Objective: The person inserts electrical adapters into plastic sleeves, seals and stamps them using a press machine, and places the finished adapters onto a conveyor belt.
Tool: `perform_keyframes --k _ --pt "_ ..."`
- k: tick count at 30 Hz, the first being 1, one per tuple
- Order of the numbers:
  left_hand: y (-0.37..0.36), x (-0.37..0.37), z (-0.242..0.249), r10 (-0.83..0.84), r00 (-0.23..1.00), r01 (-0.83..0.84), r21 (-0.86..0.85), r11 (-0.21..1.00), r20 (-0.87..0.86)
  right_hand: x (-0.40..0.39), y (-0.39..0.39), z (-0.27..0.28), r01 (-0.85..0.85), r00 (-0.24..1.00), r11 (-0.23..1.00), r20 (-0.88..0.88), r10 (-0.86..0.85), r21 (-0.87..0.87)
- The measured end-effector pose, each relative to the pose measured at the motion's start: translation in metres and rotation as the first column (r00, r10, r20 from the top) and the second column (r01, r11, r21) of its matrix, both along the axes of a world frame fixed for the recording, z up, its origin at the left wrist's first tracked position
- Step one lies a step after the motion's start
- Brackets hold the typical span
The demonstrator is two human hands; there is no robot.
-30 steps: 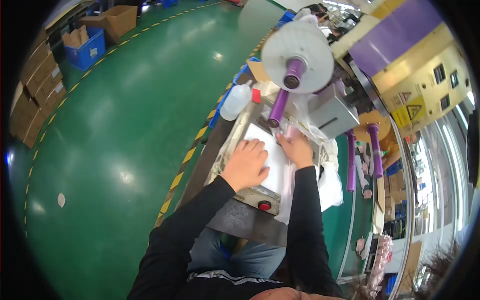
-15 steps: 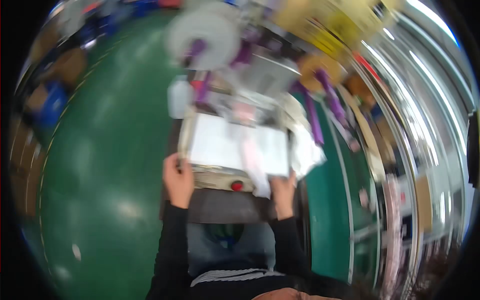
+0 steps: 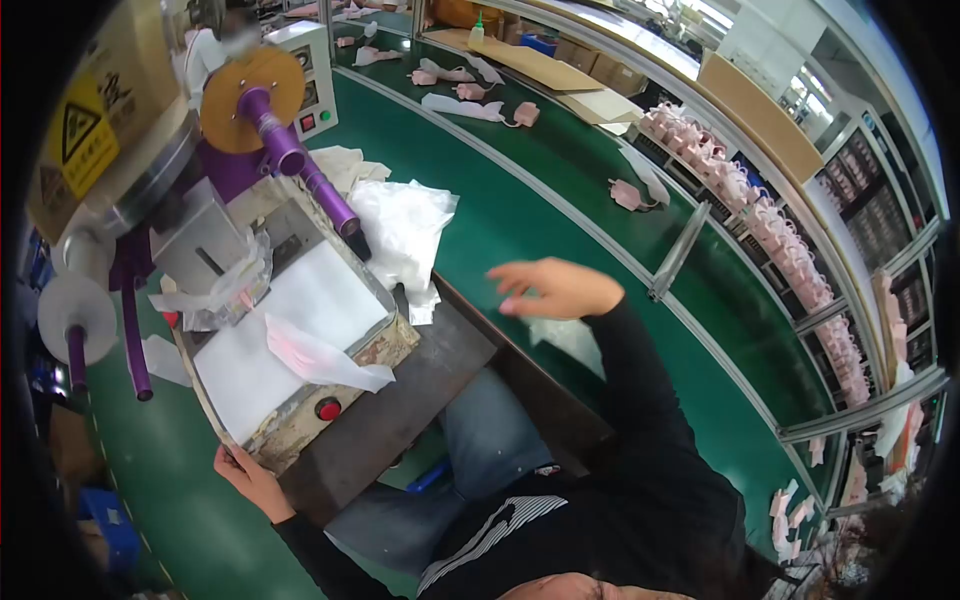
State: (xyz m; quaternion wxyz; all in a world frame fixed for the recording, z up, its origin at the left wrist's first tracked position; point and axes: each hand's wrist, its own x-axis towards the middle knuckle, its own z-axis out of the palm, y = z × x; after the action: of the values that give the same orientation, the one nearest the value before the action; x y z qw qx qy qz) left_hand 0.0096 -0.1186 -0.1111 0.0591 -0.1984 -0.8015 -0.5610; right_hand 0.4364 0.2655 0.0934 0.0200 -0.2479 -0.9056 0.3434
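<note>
Pale bag (image 3: pixel 318 358) (pinkish at one end).

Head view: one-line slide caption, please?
Left hand at the corner of a worn machine, right hand in mid-air, pale pink strip lying on the white top.

Counted: one left hand (image 3: pixel 252 484), one right hand (image 3: pixel 556 288), one pink-filled sleeve (image 3: pixel 318 358) on the white pad (image 3: pixel 245 385), one large red button (image 3: pixel 328 409).

Packet (image 3: pixel 300 355): milky white, pale pink inside. Push button (image 3: pixel 328 408): red, dark rim. Rods (image 3: pixel 328 200): purple. Disc (image 3: pixel 228 112): amber. Warning label (image 3: pixel 80 132): yellow, black triangle. Conveyor belt (image 3: pixel 500 235): green. Shirt (image 3: pixel 640 500): black, white-striped print.
</note>
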Motion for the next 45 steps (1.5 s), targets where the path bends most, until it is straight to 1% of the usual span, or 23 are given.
perform_keyframes --k 1,4,7,9,10,11,12,13,15,17,22,24,26,29,32,34,35,37,38,40,42,44,45 --pt "-0.001 -0.002 -0.002 0.007 1.000 -0.007 -0.010 1.000 0.000 0.017 0.021 -0.002 0.088 0.996 0.993 -0.019 -0.087 0.074" --pt "0.009 0.002 0.002 -0.006 0.999 0.002 0.070 0.998 0.047 0.060 0.096 -0.020 0.299 0.816 0.934 -0.456 -0.356 -0.195" --pt "0.014 0.018 0.014 -0.043 0.987 0.010 0.211 0.977 0.153 0.095 0.167 -0.038 0.182 0.260 0.769 -0.724 -0.639 -0.613" --pt "0.008 0.015 0.016 0.014 0.999 -0.016 0.038 0.999 0.051 0.134 0.255 -0.091 0.722 0.126 0.537 -0.679 -0.723 -0.437" --pt "0.000 0.006 0.012 0.026 0.999 -0.029 -0.108 0.994 -0.034 0.153 0.289 -0.110 0.947 0.259 0.319 -0.669 -0.696 0.035" --pt "-0.002 -0.001 0.006 0.018 1.000 -0.017 -0.042 0.999 0.017 0.152 0.272 -0.099 0.950 0.311 0.253 -0.662 -0.683 0.185" --pt "-0.003 -0.002 0.005 0.001 0.998 -0.003 0.036 0.999 0.067 0.183 0.314 -0.142 0.802 0.444 0.028 -0.564 -0.697 0.596" --pt "-0.001 0.003 0.013 0.045 0.997 -0.047 -0.042 0.998 -0.062 0.190 0.314 -0.147 0.670 0.415 0.023 -0.349 -0.840 0.742" --pt "0.005 0.017 0.036 0.129 0.967 -0.157 -0.115 0.981 -0.218 0.182 0.284 -0.147 0.664 0.453 -0.024 -0.428 -0.782 0.747" --pt "0.022 0.026 0.071 0.038 0.709 -0.263 -0.214 0.941 -0.704 0.193 0.304 -0.166 0.735 0.417 0.098 -0.332 -0.846 0.671" --pt "0.112 0.024 0.117 -0.234 0.876 0.134 -0.253 0.958 -0.422 0.170 0.292 -0.132 0.798 0.415 0.331 -0.061 -0.908 0.504" --pt "0.155 0.008 0.110 -0.231 0.939 0.170 -0.241 0.956 -0.254 0.175 0.310 -0.162 0.582 0.725 0.616 0.005 -0.689 0.531" --pt "0.185 -0.010 0.106 -0.243 0.959 0.153 -0.455 0.877 -0.146 0.176 0.314 -0.162 0.535 0.788 0.663 -0.025 -0.616 0.524" --pt "0.206 0.003 0.124 -0.156 0.974 0.016 -0.632 0.775 -0.166 0.194 0.326 -0.163 0.633 0.769 0.762 -0.232 -0.596 0.136" --pt "0.214 -0.031 0.095 -0.191 0.958 0.016 -0.621 0.783 -0.216 0.200 0.319 -0.113 0.587 0.407 0.666 -0.544 -0.734 -0.460" --pt "0.208 -0.034 0.081 -0.193 0.955 0.015 -0.612 0.791 -0.226 0.191 0.313 -0.071 0.375 0.189 0.786 -0.789 -0.584 -0.492" --pt "0.203 -0.032 0.076 -0.219 0.943 0.079 -0.473 0.878 -0.250 0.168 0.280 -0.038 0.364 0.215 0.807 -0.801 -0.559 -0.465" --pt "0.199 -0.032 0.075 -0.248 0.906 0.204 -0.160 0.966 -0.342 0.099 0.182 0.025 0.216 -0.187 0.895 -0.916 -0.355 -0.391" --pt "0.199 -0.035 0.080 -0.219 0.911 0.182 -0.135 0.974 -0.350 0.069 0.161 0.039 0.195 -0.181 0.909 -0.925 -0.335 -0.368" --pt "0.194 -0.031 0.091 -0.279 0.954 0.288 0.084 0.954 -0.106 0.030 0.117 0.052 -0.287 -0.033 0.809 -0.839 -0.543 -0.513" --pt "0.179 -0.022 0.093 -0.336 0.942 0.325 0.203 0.924 0.023 0.004 0.076 0.060 -0.645 0.205 0.473 -0.732 -0.650 -0.601" --pt "0.158 -0.009 0.092 -0.268 0.918 0.339 0.226 0.913 -0.293 -0.026 0.033 0.068 -0.804 0.460 0.009 -0.631 -0.625 -0.595" --pt "0.148 -0.006 0.092 -0.223 0.870 0.352 0.238 0.905 -0.439 0.001 0.055 0.056 -0.799 0.456 0.022 -0.629 -0.630 -0.601"
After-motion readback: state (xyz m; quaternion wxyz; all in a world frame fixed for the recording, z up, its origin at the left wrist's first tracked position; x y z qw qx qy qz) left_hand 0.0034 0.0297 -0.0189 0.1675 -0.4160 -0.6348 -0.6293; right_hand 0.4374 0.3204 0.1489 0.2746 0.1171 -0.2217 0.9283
